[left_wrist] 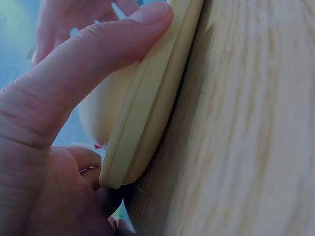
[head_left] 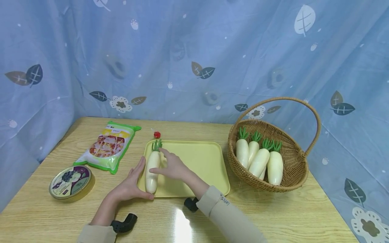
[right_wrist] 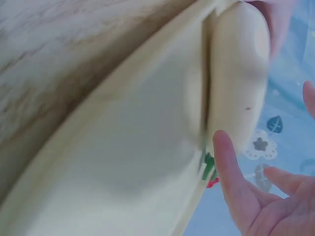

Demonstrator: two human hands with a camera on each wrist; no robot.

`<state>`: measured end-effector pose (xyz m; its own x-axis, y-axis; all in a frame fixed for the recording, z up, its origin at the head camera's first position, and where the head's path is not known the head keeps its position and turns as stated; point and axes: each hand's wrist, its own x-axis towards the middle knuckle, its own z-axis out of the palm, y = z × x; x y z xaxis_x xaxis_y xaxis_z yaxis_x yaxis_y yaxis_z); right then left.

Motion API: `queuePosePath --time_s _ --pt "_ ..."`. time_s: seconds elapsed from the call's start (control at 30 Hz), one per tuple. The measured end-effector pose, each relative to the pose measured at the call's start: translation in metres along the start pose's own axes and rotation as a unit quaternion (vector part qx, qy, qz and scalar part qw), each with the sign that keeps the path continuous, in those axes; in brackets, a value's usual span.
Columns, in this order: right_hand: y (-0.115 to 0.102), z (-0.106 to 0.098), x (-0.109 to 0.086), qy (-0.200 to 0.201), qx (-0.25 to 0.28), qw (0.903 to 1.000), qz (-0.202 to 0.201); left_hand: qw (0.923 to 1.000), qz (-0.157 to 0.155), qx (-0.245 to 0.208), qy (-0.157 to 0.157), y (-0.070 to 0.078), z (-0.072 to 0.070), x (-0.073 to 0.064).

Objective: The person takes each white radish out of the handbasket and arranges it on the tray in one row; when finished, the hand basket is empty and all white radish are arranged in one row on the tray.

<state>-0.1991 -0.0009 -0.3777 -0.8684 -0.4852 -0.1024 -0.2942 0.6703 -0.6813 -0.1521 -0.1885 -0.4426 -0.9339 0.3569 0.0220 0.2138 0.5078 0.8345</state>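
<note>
A white radish (head_left: pixel 152 184) with green leaf stubs lies lengthwise along the left side of a yellow tray (head_left: pixel 197 162). My left hand (head_left: pixel 130 185) spans the tray's near left corner, its thumb along the front rim and its fingers stretched beside the left rim. In the left wrist view that thumb (left_wrist: pixel 123 39) lies straight against the tray's edge. Over the tray, my right hand (head_left: pixel 174 167) is spread. Its thumb overlaps the radish's middle and its index finger reaches the leaf end. The right wrist view has one fingertip (right_wrist: pixel 221 137) right at the radish's side.
A wicker basket (head_left: pixel 293 165) with a tall handle holds several white radishes (head_left: pixel 275 167) to the right of the tray. On the left are a green-edged food bag (head_left: pixel 107 146) and a round tin (head_left: pixel 70 182). A small red object (head_left: pixel 157 135) lies behind the tray.
</note>
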Motion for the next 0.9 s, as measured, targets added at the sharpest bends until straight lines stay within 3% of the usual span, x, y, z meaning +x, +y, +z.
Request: queuePosePath --time_s 0.6,0.9 --pt "0.005 -0.035 -0.032 0.015 0.058 0.9980 -0.018 1.0000 -0.001 0.004 0.002 -0.003 0.002 0.002" --pt "0.008 -0.054 -0.052 0.029 0.059 0.9970 -0.041 1.0000 -0.005 -0.002 0.005 -0.003 0.001 0.001"
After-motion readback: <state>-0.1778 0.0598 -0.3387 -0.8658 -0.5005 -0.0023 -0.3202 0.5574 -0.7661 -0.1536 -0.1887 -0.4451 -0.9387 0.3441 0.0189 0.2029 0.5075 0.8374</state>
